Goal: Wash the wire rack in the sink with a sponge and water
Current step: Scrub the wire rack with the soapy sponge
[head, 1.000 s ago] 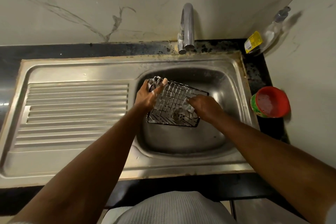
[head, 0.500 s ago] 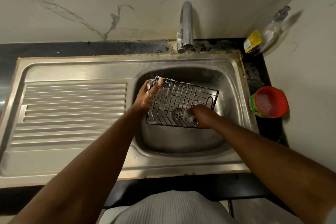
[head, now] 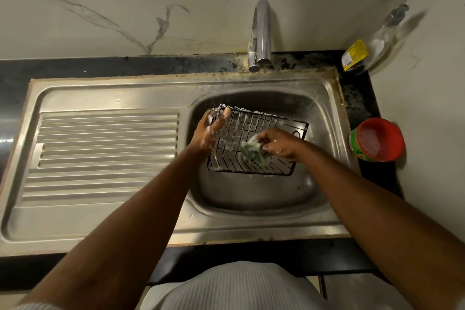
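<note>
Broadly, the stainless sink frames everything: its ribbed drainboard lies to the left, and the basin on the right holds the work, so suds and drips fall where they can drain. No stream shows under the faucet, so rinsing looks not yet done.

Propped in that basin, far edge raised and near edge low, is the black wire rack. I judge that this angle turns its grid up toward the scrubbing hand. A red-rimmed tub stands just right of the sink, within reach.

The left hand grips the rack's left edge, fingers curled round the wires with 1 fingertip showing over the top corner, which steadies the frame against pushing. The right hand reaches over the grid's middle. Its fingers are bunched together and pinch a green sponge pressed onto the wires. White foam flecks both hands and the bars.
</note>
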`<state>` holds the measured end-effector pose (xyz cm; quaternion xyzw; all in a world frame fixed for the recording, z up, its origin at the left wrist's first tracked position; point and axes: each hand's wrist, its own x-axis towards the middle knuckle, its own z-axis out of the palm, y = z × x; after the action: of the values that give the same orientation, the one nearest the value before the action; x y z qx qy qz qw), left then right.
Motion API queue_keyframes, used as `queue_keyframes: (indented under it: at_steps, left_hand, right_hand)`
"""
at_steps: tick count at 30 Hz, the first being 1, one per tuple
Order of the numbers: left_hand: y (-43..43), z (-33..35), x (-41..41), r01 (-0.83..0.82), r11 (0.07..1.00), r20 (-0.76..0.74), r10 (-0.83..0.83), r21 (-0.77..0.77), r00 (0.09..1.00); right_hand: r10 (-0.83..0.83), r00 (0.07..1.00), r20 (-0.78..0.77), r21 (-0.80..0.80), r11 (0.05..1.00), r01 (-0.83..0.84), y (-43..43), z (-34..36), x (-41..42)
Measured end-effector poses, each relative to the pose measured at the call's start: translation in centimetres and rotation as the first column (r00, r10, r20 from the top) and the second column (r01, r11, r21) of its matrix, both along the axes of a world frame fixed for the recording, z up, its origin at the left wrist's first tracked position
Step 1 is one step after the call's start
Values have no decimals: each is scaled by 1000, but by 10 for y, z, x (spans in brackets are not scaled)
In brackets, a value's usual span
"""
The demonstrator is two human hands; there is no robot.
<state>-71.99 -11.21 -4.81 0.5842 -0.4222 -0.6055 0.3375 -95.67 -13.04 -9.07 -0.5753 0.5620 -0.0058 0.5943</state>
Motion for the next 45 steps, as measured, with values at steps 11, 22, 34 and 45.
queue_keyframes:
  at_steps: [11, 22, 34, 45]
  left_hand:
    - [5, -26, 6, -31, 999, 50, 33, -40, 998]
    - [1, -57, 0, -43, 975, -144, 76, 218, 987]
    - [6, -31, -2, -181, 965, -44, 193, 189, 980]
    - [25, -7, -22, -166, 966, -98, 188, 201, 977]
  right_hand:
    - [306, 952, 31, -27, 952, -305, 20, 10, 35]
    - [198, 959, -203, -280, 927, -251, 41, 21, 94]
    - [-841, 522, -142, -580, 498, 645, 10, 0, 40]
    - [-437, 891, -123, -676, 694, 248, 29, -34, 103]
